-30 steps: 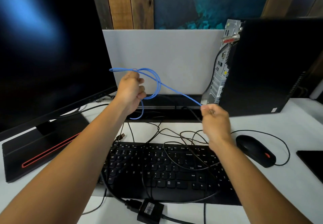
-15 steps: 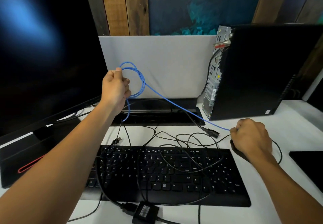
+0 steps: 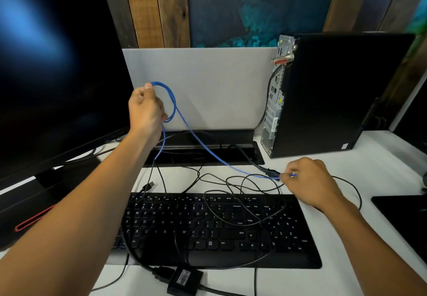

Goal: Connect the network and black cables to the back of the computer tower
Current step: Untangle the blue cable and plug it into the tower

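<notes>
A blue network cable [image 3: 198, 141] runs from a loop held up in my left hand [image 3: 145, 111] down across the desk to my right hand [image 3: 309, 182], which pinches its far end low near the keyboard's top right corner. The black computer tower [image 3: 335, 92] stands at the right with its metal rear panel [image 3: 275, 101] facing left; a black cable is plugged into that panel. A thick black power cable [image 3: 251, 161] with its plug lies just left of my right hand. Thin black cables [image 3: 231, 187] sprawl over the keyboard.
A black keyboard [image 3: 208, 228] lies in front of me, a dark monitor [image 3: 57, 76] stands at the left on its black base. A grey divider panel [image 3: 208, 83] and a cable tray slot [image 3: 203, 152] sit behind. A black adapter box [image 3: 184, 282] rests at the near edge.
My right hand has drawn the cable's end down and to the right, from beside the tower's base to the desk. My left hand has lifted the loop slightly to the left.
</notes>
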Action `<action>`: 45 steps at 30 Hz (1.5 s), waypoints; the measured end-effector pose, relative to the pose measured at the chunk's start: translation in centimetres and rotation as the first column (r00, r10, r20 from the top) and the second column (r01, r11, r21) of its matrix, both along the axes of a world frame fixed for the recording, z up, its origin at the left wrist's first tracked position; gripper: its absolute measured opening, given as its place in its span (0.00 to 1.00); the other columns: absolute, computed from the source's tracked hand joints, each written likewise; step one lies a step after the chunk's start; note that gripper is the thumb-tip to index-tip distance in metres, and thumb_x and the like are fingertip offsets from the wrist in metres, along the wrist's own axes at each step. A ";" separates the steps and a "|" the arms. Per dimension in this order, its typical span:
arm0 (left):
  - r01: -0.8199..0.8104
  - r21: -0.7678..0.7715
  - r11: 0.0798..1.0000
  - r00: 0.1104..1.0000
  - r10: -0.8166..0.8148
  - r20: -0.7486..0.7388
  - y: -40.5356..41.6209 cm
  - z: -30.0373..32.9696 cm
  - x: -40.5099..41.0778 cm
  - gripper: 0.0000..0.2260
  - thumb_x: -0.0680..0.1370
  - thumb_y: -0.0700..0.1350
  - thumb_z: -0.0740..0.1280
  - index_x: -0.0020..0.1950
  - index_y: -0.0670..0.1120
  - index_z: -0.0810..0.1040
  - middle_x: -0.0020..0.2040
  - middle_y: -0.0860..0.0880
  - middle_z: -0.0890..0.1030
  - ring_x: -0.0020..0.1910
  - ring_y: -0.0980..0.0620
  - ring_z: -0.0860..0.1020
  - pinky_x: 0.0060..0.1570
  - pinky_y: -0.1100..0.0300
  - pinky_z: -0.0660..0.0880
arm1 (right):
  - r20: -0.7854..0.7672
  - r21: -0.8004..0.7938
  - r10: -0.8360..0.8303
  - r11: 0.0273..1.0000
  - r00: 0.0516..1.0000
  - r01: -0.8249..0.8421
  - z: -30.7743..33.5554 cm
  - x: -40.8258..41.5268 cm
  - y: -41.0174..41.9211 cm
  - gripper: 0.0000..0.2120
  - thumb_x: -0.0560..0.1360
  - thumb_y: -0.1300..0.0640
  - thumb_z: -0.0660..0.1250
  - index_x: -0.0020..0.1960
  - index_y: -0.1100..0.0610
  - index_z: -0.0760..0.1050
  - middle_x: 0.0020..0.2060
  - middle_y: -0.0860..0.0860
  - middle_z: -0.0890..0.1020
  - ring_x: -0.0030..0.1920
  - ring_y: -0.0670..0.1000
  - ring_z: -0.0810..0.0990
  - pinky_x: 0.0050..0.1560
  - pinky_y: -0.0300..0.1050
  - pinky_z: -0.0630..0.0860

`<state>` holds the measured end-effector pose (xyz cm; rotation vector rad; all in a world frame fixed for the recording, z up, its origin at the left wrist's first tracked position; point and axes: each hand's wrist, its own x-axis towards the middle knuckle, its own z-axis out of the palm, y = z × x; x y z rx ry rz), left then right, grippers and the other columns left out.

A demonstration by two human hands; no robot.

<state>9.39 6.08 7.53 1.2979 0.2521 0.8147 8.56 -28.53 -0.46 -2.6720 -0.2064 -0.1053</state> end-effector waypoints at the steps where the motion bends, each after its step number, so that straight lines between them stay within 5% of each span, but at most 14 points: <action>1: 0.022 0.036 0.999 1.000 -0.022 -0.004 -0.4 -0.1 0.1 0.13 0.87 0.48 0.55 0.44 0.47 0.69 0.23 0.56 0.64 0.25 0.55 0.59 0.28 0.60 0.58 | -0.006 0.014 0.106 0.994 0.994 -0.106 0.6 -0.5 0.3 0.10 0.76 0.55 0.70 0.37 0.52 0.84 0.32 0.46 0.80 0.35 0.46 0.78 0.33 0.38 0.74; 3: 0.088 0.113 0.990 0.996 -0.087 -0.010 -1.3 -0.4 0.2 0.12 0.86 0.48 0.56 0.48 0.45 0.74 0.23 0.56 0.64 0.25 0.55 0.60 0.28 0.59 0.58 | -0.022 0.062 0.299 0.953 0.954 -0.298 2.4 -1.8 1.0 0.08 0.76 0.55 0.71 0.39 0.50 0.86 0.32 0.43 0.83 0.37 0.43 0.80 0.35 0.30 0.72; 8: 0.269 0.294 0.917 0.963 -0.251 -0.097 -2.0 -1.2 0.0 0.14 0.87 0.50 0.56 0.58 0.44 0.78 0.31 0.48 0.69 0.29 0.55 0.66 0.31 0.64 0.64 | 0.135 0.167 0.523 0.825 0.841 -0.540 6.4 -3.8 1.8 0.04 0.74 0.55 0.76 0.43 0.46 0.88 0.35 0.46 0.84 0.38 0.46 0.82 0.39 0.35 0.76; 12: 0.302 0.370 0.879 0.953 -0.276 -0.123 -1.8 -1.1 -0.6 0.16 0.87 0.49 0.55 0.64 0.41 0.77 0.36 0.40 0.70 0.30 0.56 0.69 0.33 0.67 0.69 | 0.531 0.115 0.413 0.830 0.740 -0.546 8.4 -3.3 1.6 0.03 0.77 0.57 0.74 0.47 0.52 0.88 0.33 0.47 0.80 0.36 0.48 0.77 0.36 0.39 0.70; 15: 0.373 0.384 0.845 0.927 -0.325 -0.185 -1.8 -0.9 -0.8 0.16 0.87 0.49 0.54 0.62 0.41 0.77 0.34 0.43 0.77 0.29 0.54 0.72 0.32 0.65 0.70 | 0.641 0.288 0.293 0.764 0.709 -0.577 9.2 -2.9 1.5 0.05 0.80 0.59 0.71 0.47 0.57 0.85 0.36 0.51 0.83 0.36 0.51 0.80 0.37 0.45 0.75; 18: 0.478 0.396 0.784 0.878 -0.423 -0.224 -1.6 -1.4 -1.0 0.14 0.87 0.49 0.54 0.58 0.44 0.76 0.32 0.43 0.80 0.32 0.45 0.76 0.34 0.59 0.70 | 0.686 0.395 0.147 0.747 0.712 -0.535 9.6 -2.5 1.9 0.06 0.82 0.58 0.67 0.48 0.52 0.81 0.34 0.47 0.80 0.33 0.45 0.75 0.34 0.37 0.72; 22: 0.522 0.458 0.719 0.853 -0.439 -0.283 -2.1 -2.0 -2.2 0.15 0.88 0.49 0.52 0.58 0.42 0.75 0.28 0.39 0.75 0.29 0.44 0.72 0.32 0.57 0.68 | 0.646 0.476 0.022 0.770 0.763 -0.425 9.0 -1.2 2.7 0.07 0.84 0.57 0.65 0.48 0.52 0.80 0.31 0.40 0.76 0.32 0.41 0.73 0.33 0.30 0.66; 27: 0.535 0.310 0.786 0.845 -0.488 -0.221 -1.2 -3.0 -2.6 0.16 0.87 0.48 0.53 0.58 0.41 0.76 0.24 0.48 0.62 0.26 0.51 0.56 0.30 0.55 0.54 | 0.561 0.535 -0.023 0.772 0.827 -0.342 7.6 0.1 3.6 0.08 0.84 0.57 0.64 0.48 0.55 0.80 0.30 0.45 0.74 0.29 0.41 0.71 0.30 0.30 0.64; 30: 0.558 0.165 0.813 0.829 -0.539 -0.149 -1.0 -3.2 -2.9 0.15 0.87 0.45 0.52 0.55 0.42 0.76 0.23 0.51 0.60 0.24 0.53 0.55 0.28 0.59 0.54 | 0.520 0.424 0.110 0.828 0.847 -0.368 6.2 0.6 4.8 0.08 0.83 0.57 0.64 0.50 0.55 0.82 0.39 0.49 0.78 0.40 0.44 0.76 0.42 0.42 0.74; 33: 0.589 0.058 0.806 0.806 -0.581 -0.110 -1.3 -3.3 -3.2 0.14 0.87 0.46 0.53 0.53 0.44 0.77 0.27 0.50 0.57 0.24 0.54 0.54 0.27 0.60 0.53 | 0.462 0.337 0.208 0.858 0.862 -0.387 5.4 0.0 6.8 0.07 0.82 0.56 0.66 0.52 0.50 0.83 0.47 0.50 0.77 0.50 0.47 0.74 0.53 0.44 0.71; 37: 0.660 -0.027 0.750 0.747 -0.660 -0.084 -1.9 -4.5 -3.3 0.13 0.86 0.49 0.55 0.53 0.44 0.77 0.30 0.50 0.57 0.24 0.55 0.56 0.27 0.62 0.55 | 0.353 0.591 0.372 0.622 0.858 -0.513 5.7 -1.7 10.5 0.08 0.84 0.63 0.62 0.50 0.59 0.78 0.39 0.57 0.81 0.37 0.44 0.81 0.42 0.39 0.79; 45: 0.704 -0.047 0.708 0.704 -0.705 -0.083 -1.9 -5.3 -3.4 0.12 0.84 0.49 0.58 0.55 0.44 0.77 0.34 0.49 0.62 0.23 0.56 0.56 0.27 0.63 0.55 | 0.312 0.783 0.345 0.434 0.885 -0.445 4.0 0.5 15.0 0.09 0.81 0.68 0.65 0.49 0.57 0.79 0.39 0.48 0.87 0.48 0.51 0.88 0.56 0.53 0.84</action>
